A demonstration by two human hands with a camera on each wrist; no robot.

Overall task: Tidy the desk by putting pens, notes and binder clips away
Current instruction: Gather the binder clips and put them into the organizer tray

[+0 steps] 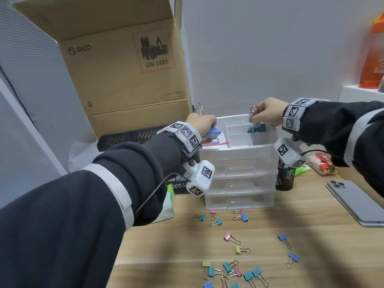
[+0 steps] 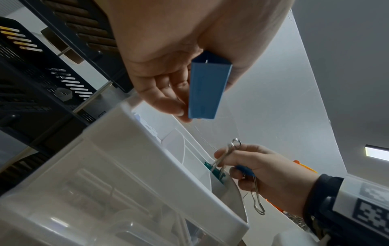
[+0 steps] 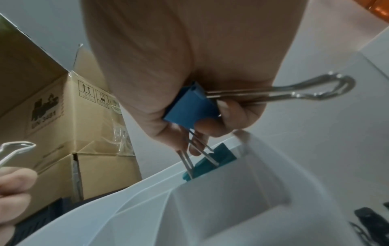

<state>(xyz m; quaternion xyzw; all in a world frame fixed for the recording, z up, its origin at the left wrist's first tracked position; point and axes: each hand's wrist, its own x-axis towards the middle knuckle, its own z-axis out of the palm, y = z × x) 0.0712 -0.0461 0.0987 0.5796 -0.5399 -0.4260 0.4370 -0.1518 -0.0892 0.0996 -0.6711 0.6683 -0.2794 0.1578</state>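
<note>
My left hand [image 1: 204, 124] grips a large blue binder clip [image 2: 207, 89] over the left end of the white drawer organiser's divided top tray [image 1: 239, 147]; the clip's wire handles stick up behind the knuckles. My right hand [image 1: 255, 117] pinches the wire handles of a teal binder clip [image 3: 212, 159], which hangs into a back right compartment of the tray. The same hand also holds a second blue clip [image 3: 189, 109] against its palm. Notes [image 1: 216, 140] lie in the tray's left compartment. Several coloured binder clips [image 1: 230, 267] are scattered on the wooden desk in front.
An open cardboard box [image 1: 124, 80] and a black mesh rack [image 1: 128, 138] stand behind on the left. A mesh pen cup [image 1: 284, 177], green sticky notes [image 1: 301, 170], a phone [image 1: 357, 202] and a red packet [image 1: 322, 163] are on the right. An orange bottle [image 1: 374, 59] stands on a shelf.
</note>
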